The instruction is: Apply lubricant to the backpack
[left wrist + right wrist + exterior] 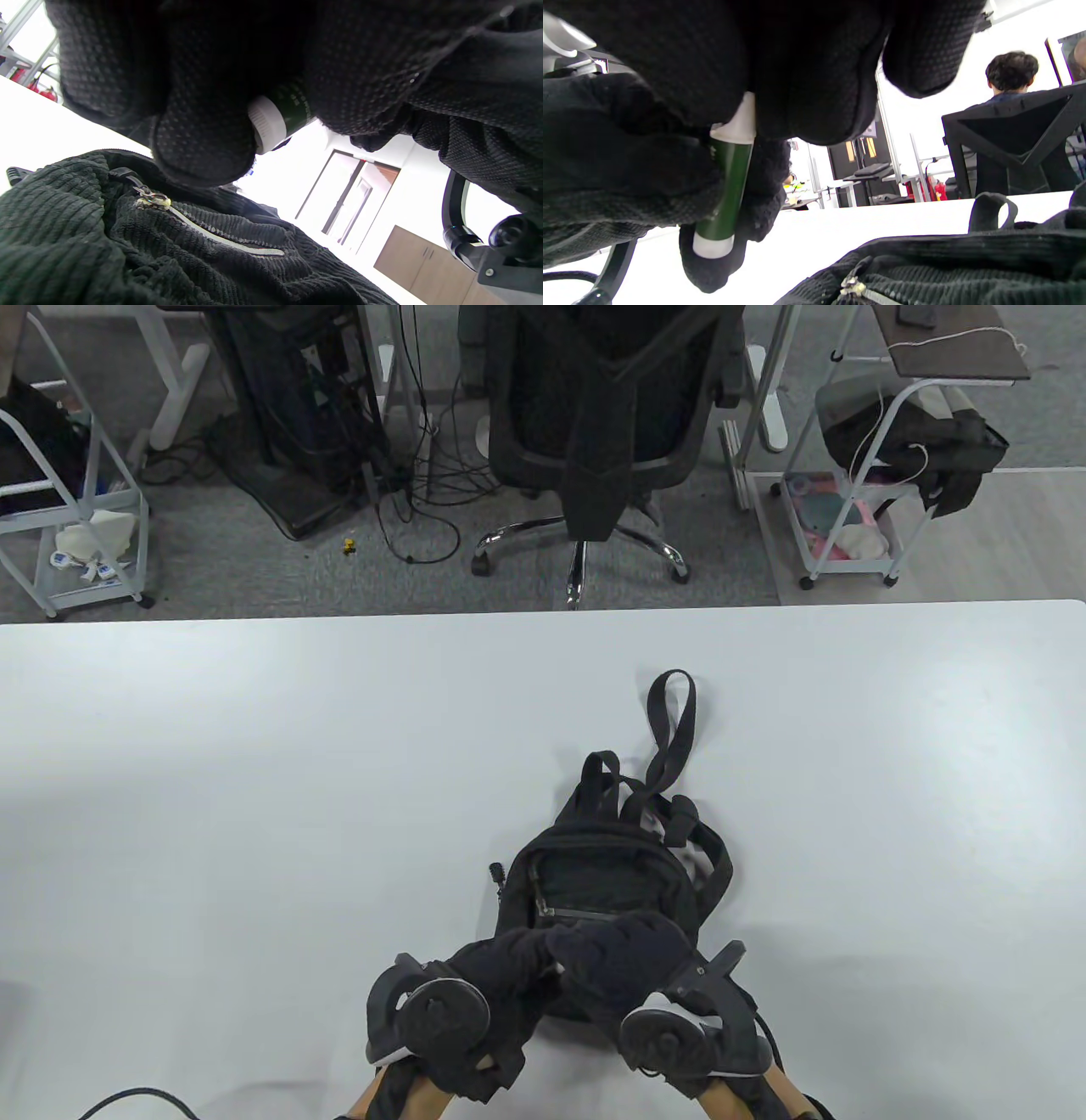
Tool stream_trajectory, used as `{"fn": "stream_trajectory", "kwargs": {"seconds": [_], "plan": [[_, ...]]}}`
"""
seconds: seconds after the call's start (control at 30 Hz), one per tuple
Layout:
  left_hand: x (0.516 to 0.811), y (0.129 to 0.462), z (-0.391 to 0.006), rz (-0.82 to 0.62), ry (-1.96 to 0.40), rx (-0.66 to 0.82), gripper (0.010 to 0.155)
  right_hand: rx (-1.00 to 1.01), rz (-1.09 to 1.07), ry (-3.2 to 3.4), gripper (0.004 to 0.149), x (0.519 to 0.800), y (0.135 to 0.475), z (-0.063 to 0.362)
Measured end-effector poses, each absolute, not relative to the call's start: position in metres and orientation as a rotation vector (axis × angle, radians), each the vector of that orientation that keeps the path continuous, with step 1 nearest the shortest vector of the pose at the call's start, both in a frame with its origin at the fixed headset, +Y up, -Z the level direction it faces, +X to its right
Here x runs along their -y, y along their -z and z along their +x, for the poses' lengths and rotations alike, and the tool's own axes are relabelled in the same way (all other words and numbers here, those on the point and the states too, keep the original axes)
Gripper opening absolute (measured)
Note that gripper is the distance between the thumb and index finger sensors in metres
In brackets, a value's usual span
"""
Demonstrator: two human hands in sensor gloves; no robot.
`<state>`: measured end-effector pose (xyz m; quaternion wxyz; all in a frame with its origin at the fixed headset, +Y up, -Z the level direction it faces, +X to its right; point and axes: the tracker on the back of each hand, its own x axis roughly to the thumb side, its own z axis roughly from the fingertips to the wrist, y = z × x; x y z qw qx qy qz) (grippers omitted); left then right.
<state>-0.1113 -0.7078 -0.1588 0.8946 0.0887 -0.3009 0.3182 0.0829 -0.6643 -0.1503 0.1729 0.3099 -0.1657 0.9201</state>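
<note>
Backpack lengthwise, straps pointing away, left hand and right hand gripping green lubricant tube.

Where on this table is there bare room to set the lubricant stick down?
Bare table lies left of the backpack and on its right out to the table's right edge, plus a strip between the strap loop and the far edge. It is crowded at the near edge, where the left hand and right hand meet over the green lubricant stick.

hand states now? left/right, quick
Left hand: grips the body of the green lubricant stick.
Right hand: fingers closed on the stick's white cap end, above the backpack.
</note>
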Motion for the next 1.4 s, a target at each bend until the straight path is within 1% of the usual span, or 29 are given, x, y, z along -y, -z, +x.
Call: {"fn": "stream_trajectory", "kwargs": {"seconds": [0.07, 0.13, 0.2, 0.27, 0.3, 0.4, 0.47, 0.5, 0.57, 0.73, 0.8, 0.83, 0.9, 1.0, 1.1, 1.17, 1.27, 1.4], "plan": [[0.706, 0.158, -0.110, 0.182, -0.681, 0.616, 0.054, 0.433, 0.885, -2.575, 0.045, 0.665, 0.154, 0.086], [0.706, 0.159, -0.110, 0.181, -0.654, 0.618, 0.054, 0.403, 0.885, -2.568, 0.045, 0.666, 0.157, 0.088], [0.708, 0.161, -0.112, 0.195, -0.667, 0.600, 0.054, 0.404, 0.861, -2.569, 0.046, 0.669, 0.159, 0.089], [0.708, 0.162, -0.114, 0.183, -0.694, 0.597, 0.054, 0.344, 0.849, -2.573, 0.051, 0.670, 0.162, 0.088], [0.708, 0.163, -0.114, 0.192, -0.711, 0.600, 0.055, 0.347, 0.838, -2.561, 0.052, 0.671, 0.163, 0.088], [0.712, 0.164, -0.115, 0.153, -0.718, 0.609, 0.056, 0.362, 0.830, -2.570, 0.051, 0.670, 0.162, 0.089], [0.712, 0.165, -0.118, 0.150, -0.744, 0.618, 0.056, 0.432, 0.813, -2.590, 0.051, 0.665, 0.161, 0.093], [0.710, 0.164, -0.119, 0.171, -0.733, 0.617, 0.055, 0.457, 0.798, -2.587, 0.051, 0.662, 0.160, 0.096], [0.704, 0.162, -0.124, 0.227, -0.703, 0.615, 0.060, 0.513, 0.764, -2.571, 0.051, 0.654, 0.159, 0.105], [0.691, 0.159, -0.143, 0.309, -0.794, 0.604, 0.063, 0.631, 0.667, -2.594, 0.050, 0.635, 0.152, 0.138], [0.687, 0.160, -0.152, 0.338, -0.817, 0.585, 0.063, 0.743, 0.617, -2.676, 0.050, 0.628, 0.148, 0.154], [0.686, 0.160, -0.154, 0.345, -0.824, 0.579, 0.063, 0.760, 0.596, -2.697, 0.050, 0.628, 0.148, 0.157], [0.684, 0.162, -0.161, 0.356, -0.848, 0.561, 0.063, 0.756, 0.492, -2.765, 0.049, 0.627, 0.153, 0.169], [0.683, 0.164, -0.170, 0.369, -0.868, 0.540, 0.063, 0.691, 0.308, -2.858, 0.049, 0.633, 0.166, 0.186], [0.682, 0.166, -0.179, 0.384, -0.898, 0.514, 0.063, 0.586, 0.060, -2.961, 0.048, 0.645, 0.182, 0.202], [0.682, 0.168, -0.185, 0.391, -0.921, 0.498, 0.062, 0.476, -0.102, -3.015, 0.048, 0.658, 0.194, 0.214], [0.682, 0.170, -0.191, 0.397, -0.927, 0.482, 0.062, 0.337, -0.281, -2.998, 0.049, 0.675, 0.210, 0.231], [0.681, 0.171, -0.193, 0.396, -0.931, 0.477, 0.062, 0.220, -0.444, -2.997, 0.048, 0.692, 0.222, 0.247]]}}
